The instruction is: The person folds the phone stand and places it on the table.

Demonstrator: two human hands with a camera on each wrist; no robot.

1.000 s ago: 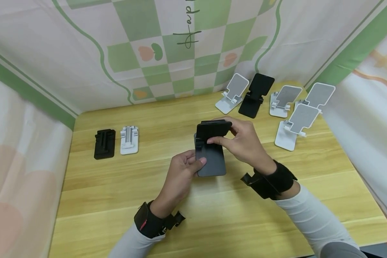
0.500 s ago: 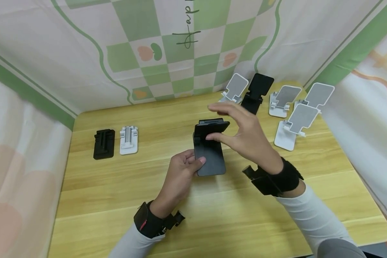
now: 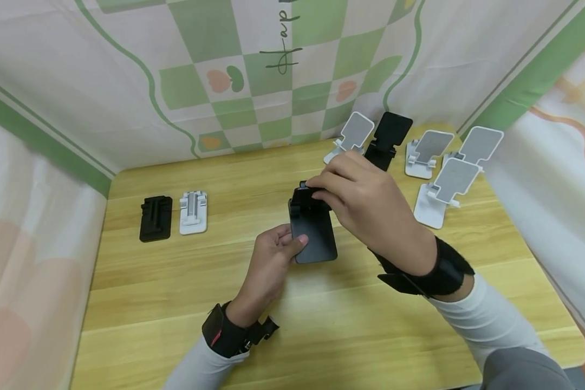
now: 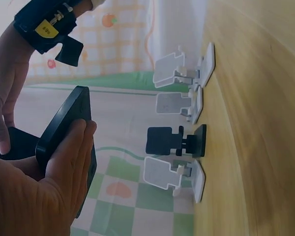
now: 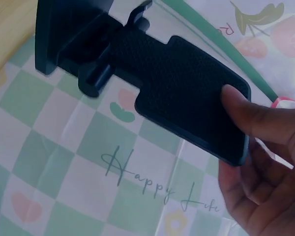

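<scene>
While looking down in the head view, holds a black phone stand (image 3: 313,226) between the left hand (image 3: 271,254) and the right hand (image 3: 370,203), raised over a wooden table (image 3: 175,303). Clasps its base plate (image 3: 319,246) with the left hand, with the thumb upon the face; pinches its upper end with the right hand. Has to the left of the left hand a folded black stand (image 3: 156,218) and, just beside, a folded white stand (image 3: 193,213). Has beyond the right hand an unfolded black stand (image 3: 393,130), and around it several unfolded white stands (image 3: 453,179).

In the left wrist view, lays the left fingers (image 4: 78,142) along the base plate; shows the unfolded stands well apart from this hand.

In the right wrist view, grasps the upper plate (image 5: 191,88) by its edge, between thumb and curled fingers; shows the hinge (image 5: 96,73) away from the hand, and behind it a checkered cloth (image 5: 88,167).
</scene>
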